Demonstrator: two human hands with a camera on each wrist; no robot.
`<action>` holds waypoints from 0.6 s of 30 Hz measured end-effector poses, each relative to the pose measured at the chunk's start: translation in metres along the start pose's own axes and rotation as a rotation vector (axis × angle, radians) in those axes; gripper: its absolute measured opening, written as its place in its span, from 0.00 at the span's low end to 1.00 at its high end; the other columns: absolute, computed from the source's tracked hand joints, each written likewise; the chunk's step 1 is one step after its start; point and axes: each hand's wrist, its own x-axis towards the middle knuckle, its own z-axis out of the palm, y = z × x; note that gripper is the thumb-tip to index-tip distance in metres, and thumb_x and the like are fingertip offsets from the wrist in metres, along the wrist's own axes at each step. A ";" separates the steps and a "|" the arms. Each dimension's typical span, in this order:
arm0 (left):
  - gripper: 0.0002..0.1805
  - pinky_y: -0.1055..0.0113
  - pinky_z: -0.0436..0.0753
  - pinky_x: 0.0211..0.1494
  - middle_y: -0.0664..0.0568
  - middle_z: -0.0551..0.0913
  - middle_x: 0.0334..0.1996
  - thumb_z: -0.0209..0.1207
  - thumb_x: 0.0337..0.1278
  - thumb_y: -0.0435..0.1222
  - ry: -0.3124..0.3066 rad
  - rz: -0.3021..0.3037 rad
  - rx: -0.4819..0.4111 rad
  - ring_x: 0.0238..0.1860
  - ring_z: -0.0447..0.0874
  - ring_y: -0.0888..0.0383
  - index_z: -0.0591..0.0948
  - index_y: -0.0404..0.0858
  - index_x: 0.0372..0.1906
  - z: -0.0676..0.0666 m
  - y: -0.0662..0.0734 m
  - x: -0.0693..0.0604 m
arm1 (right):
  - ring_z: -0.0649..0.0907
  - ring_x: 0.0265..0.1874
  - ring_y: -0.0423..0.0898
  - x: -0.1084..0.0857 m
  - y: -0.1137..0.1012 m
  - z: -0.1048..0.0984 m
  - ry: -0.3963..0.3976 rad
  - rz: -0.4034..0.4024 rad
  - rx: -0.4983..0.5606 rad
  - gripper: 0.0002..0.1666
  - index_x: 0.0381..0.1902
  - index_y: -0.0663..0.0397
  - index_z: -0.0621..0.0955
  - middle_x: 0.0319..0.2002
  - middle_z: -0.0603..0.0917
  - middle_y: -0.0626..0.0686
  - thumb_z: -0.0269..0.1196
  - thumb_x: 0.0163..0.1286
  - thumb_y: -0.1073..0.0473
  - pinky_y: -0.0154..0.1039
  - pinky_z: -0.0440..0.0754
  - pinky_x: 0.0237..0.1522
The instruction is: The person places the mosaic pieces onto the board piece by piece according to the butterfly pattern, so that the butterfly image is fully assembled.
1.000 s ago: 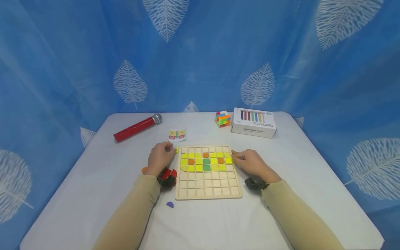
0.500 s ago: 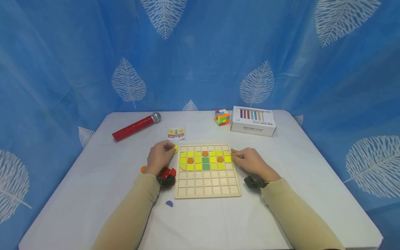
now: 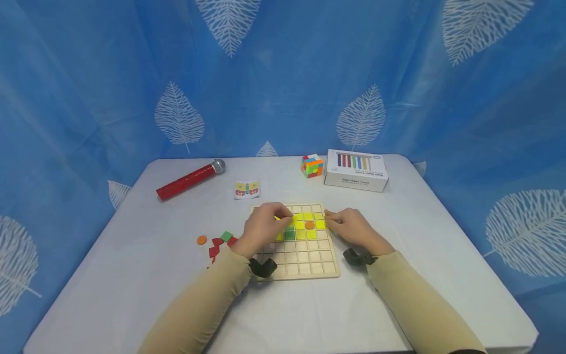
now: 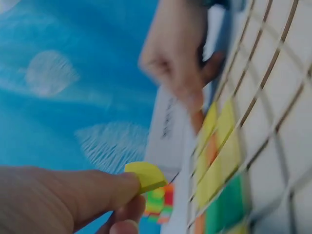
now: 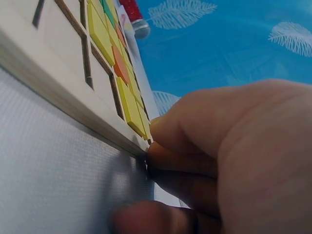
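Observation:
Between thumb and fingers, my left hand pinches a yellow quarter-round tile. It is over the wooden grid board, hiding the board's left part in the head view. At the board's right edge, my right hand grips the rim with thumb and fingertips. Yellow tiles, an orange round tile and a green square tile lie in the board's cells. In the right wrist view, a yellow square tile sits close to the right thumb.
Left of the board lie several red tiles, a loose green tile and an orange disc. Behind are a butterfly pattern card, a red microphone, a puzzle cube and a white box.
With the yellow tile pinched, my left hand has moved right, from beside the board to over it. The red tiles it covered now show. My right hand stays at the board's edge.

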 end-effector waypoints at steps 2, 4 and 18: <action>0.03 0.62 0.79 0.40 0.61 0.88 0.40 0.67 0.64 0.42 -0.036 0.010 0.035 0.40 0.82 0.60 0.89 0.51 0.40 0.014 0.009 0.004 | 0.83 0.59 0.51 0.000 0.001 0.000 0.004 -0.009 -0.004 0.24 0.64 0.48 0.81 0.69 0.78 0.48 0.62 0.76 0.47 0.46 0.75 0.50; 0.04 0.63 0.79 0.40 0.61 0.88 0.40 0.66 0.65 0.41 -0.072 0.021 0.071 0.40 0.82 0.60 0.89 0.51 0.40 0.027 0.018 0.008 | 0.84 0.56 0.50 0.000 0.002 0.000 0.009 -0.019 -0.011 0.23 0.64 0.48 0.81 0.68 0.78 0.48 0.62 0.75 0.47 0.45 0.75 0.49; 0.03 0.58 0.77 0.35 0.64 0.88 0.36 0.67 0.65 0.42 -0.159 0.052 0.215 0.32 0.81 0.64 0.90 0.52 0.39 0.072 0.039 0.025 | 0.85 0.54 0.49 0.000 0.002 -0.003 0.046 -0.097 -0.025 0.21 0.61 0.48 0.83 0.65 0.81 0.49 0.61 0.76 0.47 0.47 0.79 0.54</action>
